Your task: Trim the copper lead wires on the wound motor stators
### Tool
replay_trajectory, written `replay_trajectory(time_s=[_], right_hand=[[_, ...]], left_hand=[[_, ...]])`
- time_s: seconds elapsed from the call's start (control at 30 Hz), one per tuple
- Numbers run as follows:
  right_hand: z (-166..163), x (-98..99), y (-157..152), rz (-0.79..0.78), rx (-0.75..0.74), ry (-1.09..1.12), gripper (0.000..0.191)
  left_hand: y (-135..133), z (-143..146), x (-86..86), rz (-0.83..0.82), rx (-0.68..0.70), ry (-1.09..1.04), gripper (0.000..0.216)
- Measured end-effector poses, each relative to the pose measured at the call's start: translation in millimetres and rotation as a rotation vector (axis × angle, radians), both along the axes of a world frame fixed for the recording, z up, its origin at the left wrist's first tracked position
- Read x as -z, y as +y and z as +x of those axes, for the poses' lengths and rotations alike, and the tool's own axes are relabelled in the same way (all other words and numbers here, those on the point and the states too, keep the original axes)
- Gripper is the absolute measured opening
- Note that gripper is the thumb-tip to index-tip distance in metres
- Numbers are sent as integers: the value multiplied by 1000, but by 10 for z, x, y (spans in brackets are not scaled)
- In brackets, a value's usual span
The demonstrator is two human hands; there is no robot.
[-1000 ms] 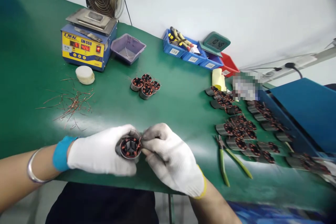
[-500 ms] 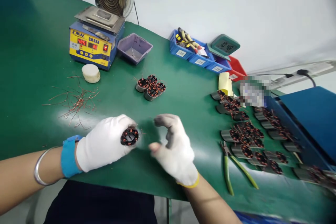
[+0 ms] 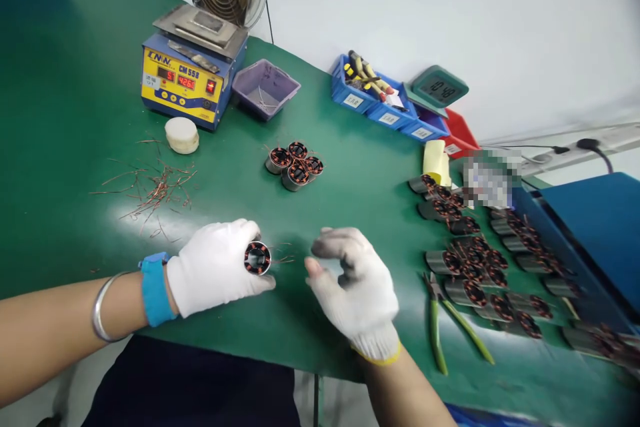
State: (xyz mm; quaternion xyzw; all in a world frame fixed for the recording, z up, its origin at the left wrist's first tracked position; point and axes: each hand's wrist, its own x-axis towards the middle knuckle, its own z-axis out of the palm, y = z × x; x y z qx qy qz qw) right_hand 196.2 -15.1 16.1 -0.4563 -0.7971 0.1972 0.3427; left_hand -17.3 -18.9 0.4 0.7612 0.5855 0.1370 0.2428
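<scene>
Evidently the left hand point(image 3: 215, 267) grips a small copper-wound stator point(image 3: 257, 258) just above the green counter point(image 3: 350, 173), its open end turned toward the camera, probably so the windings and loose wire tails show. The right hand point(image 3: 357, 283) hovers just beside it, empty, thumb and fingers curled apart in a loose open pinch. Most of the stator body is hidden inside the glove, its thin wire ends are hard to trace, and the rows of stators point(image 3: 470, 260) at right blur toward the edge.

A green tabletop point(image 3: 65, 80) stands against a plain white wall point(image 3: 450, 7), with bright light reflecting on it.
</scene>
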Motion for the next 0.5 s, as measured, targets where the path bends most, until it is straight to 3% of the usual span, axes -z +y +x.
replay_trajectory(time_s=[0.13,0.2,0.27,0.33,0.4,0.47,0.5], right_hand=[[-71,-14,-108,-120,-297,-212,24],[-106,19,-90,-176,-274,-316,50],[-107,50,-31,-260,-239,-353,63],[-80,57,30,-320,-201,-380,69],[-59,38,60,-331,-163,-403,71],[-78,8,48,-335,-149,-407,70],[-109,-2,27,-339,-141,-408,69]], left_hand=[[-48,-129,-53,-109,45,-233,66],[-43,-215,-67,-198,121,-362,53],[-16,-286,-80,-198,119,-351,41],[13,-330,-105,-5,20,-225,39],[26,-347,-137,307,-22,-117,49],[24,-342,-156,520,101,-59,61],[23,-332,-153,545,202,-24,65]])
